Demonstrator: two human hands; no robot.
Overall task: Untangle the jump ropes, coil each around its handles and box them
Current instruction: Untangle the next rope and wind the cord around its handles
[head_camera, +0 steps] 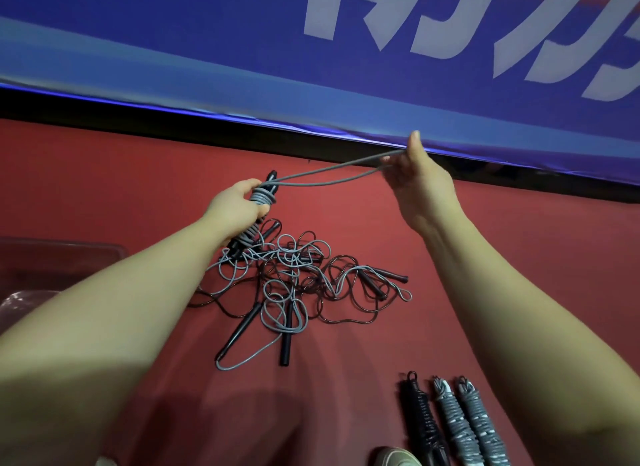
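A grey jump rope [262, 198] is partly wound in tight turns round a pair of black handles [271, 181], held up above the red floor [502, 257] at the scene's centre-left. The left hand [235, 205] is wrapped round this bundle, and its palm hides the middle of the coil. From the handles, 2 strands of the rope run right and far to the right hand [419, 178], which pinches them between thumb and fingers. The hands are well apart. Below them on the floor lies a tangle [291, 257] of grey and dark ropes with several black handles; which strand belongs to which handle cannot be told. Near right lie 3 coiled bundles [456, 427], 1 black and 2 grey, cut off by the near edge. A clear box [69, 245] at left is dim and partly behind the left forearm. A blue banner [207, 49] fills the far side.
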